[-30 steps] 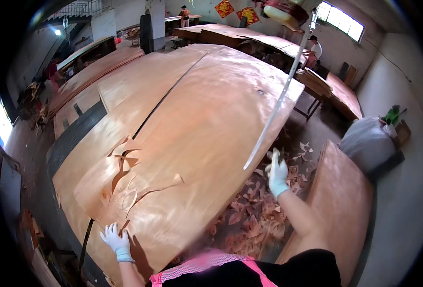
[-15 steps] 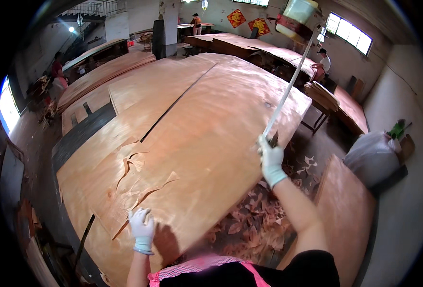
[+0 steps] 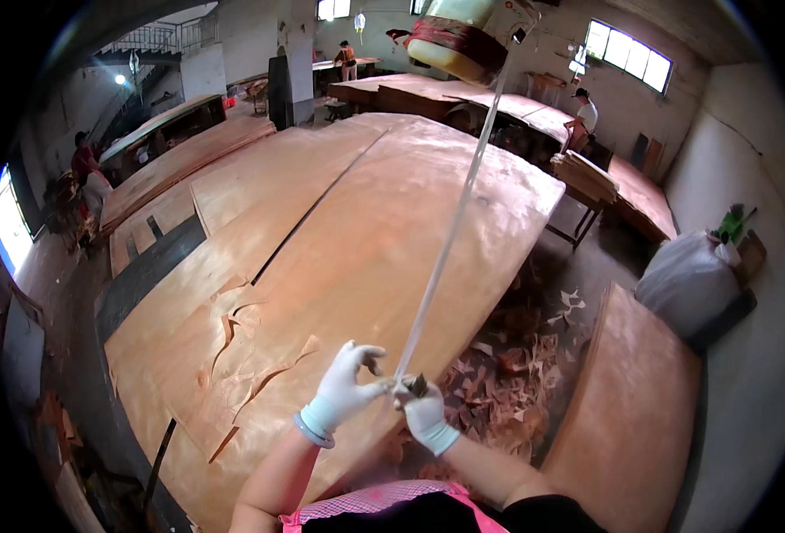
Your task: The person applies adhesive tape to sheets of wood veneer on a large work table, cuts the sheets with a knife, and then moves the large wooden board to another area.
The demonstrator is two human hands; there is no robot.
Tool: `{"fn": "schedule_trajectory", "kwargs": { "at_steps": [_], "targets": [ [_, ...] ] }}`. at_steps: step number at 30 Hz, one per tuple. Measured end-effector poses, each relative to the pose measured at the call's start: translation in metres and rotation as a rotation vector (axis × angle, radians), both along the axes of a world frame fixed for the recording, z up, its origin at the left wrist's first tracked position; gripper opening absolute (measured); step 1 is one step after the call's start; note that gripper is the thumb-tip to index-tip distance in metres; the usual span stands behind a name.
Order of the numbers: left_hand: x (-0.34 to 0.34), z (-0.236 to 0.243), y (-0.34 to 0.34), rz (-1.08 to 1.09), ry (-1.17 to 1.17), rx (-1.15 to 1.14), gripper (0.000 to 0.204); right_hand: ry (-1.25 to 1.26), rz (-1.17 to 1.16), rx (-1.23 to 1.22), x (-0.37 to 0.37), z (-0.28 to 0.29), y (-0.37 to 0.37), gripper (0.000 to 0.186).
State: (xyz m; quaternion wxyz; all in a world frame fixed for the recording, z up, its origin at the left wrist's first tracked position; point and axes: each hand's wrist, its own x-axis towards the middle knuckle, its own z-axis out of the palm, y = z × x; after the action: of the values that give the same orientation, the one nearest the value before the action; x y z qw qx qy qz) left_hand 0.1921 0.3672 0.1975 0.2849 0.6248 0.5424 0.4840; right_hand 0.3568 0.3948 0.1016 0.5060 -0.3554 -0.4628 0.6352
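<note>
My right hand (image 3: 423, 416), in a white glove with a pale blue cuff, is closed on the lower end of a long whitish strip of tape (image 3: 450, 244). The strip runs up, taut, to a hanging roll holder (image 3: 460, 40). A small dark piece (image 3: 418, 385), its kind unclear, shows at the same hand's fingers. My gloved left hand (image 3: 348, 382) is just left of the strip, fingers apart and bent, thumb reaching toward the right fingers. Below both hands spreads a large wood veneer sheet (image 3: 366, 266), with torn, curled cracks (image 3: 263, 382) at its near left and a long dark slit (image 3: 321, 204) farther up.
Veneer scraps (image 3: 508, 382) litter the floor at the right. Beyond them a stack of sheets (image 3: 632, 400) leans near a white sack (image 3: 690, 280). Other veneer stacks (image 3: 188, 160) stand at the back. People work at the far right (image 3: 581, 115), far middle (image 3: 346, 62) and far left (image 3: 87, 169).
My right hand has drawn the tape down and left toward me. My left hand has risen from the torn veneer and moved right, beside the tape. The view has shifted slightly.
</note>
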Motion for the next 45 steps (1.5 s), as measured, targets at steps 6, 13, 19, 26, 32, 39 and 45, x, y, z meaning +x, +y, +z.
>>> {"fn": "schedule_trajectory", "kwargs": {
  "at_steps": [6, 13, 19, 26, 32, 39, 45],
  "targets": [
    [0.000, -0.021, 0.002, -0.116, 0.427, 0.154, 0.012, -0.138, 0.005, 0.000, 0.000, 0.006, -0.032, 0.013],
    [0.004, -0.092, -0.006, 0.233, 0.181, -0.083, 0.018, -0.343, 0.204, 0.593, 0.019, -0.012, -0.053, 0.006],
    [-0.035, -0.116, -0.022, 0.077, -1.299, -0.505, 0.053, -0.400, 0.449, 0.193, -0.009, -0.007, -0.026, 0.030],
    [-0.064, -0.135, -0.098, 0.075, -0.613, -0.640, 0.026, -0.547, 0.642, 0.115, -0.042, -0.024, -0.023, 0.031],
    [-0.092, -0.141, -0.200, 0.255, -0.689, -0.607, 0.023, -0.804, 0.925, 0.348, -0.103, -0.045, -0.045, 0.036],
    [-0.102, -0.156, -0.278, 0.587, -1.080, -0.424, 0.025, -0.719, 0.913, 0.753, -0.214, -0.086, -0.046, 0.054],
    [-0.125, -0.166, -0.375, 1.037, -1.222, -0.169, 0.022, -1.027, 1.130, 1.161, -0.305, -0.062, -0.081, 0.052]
  ]
}}
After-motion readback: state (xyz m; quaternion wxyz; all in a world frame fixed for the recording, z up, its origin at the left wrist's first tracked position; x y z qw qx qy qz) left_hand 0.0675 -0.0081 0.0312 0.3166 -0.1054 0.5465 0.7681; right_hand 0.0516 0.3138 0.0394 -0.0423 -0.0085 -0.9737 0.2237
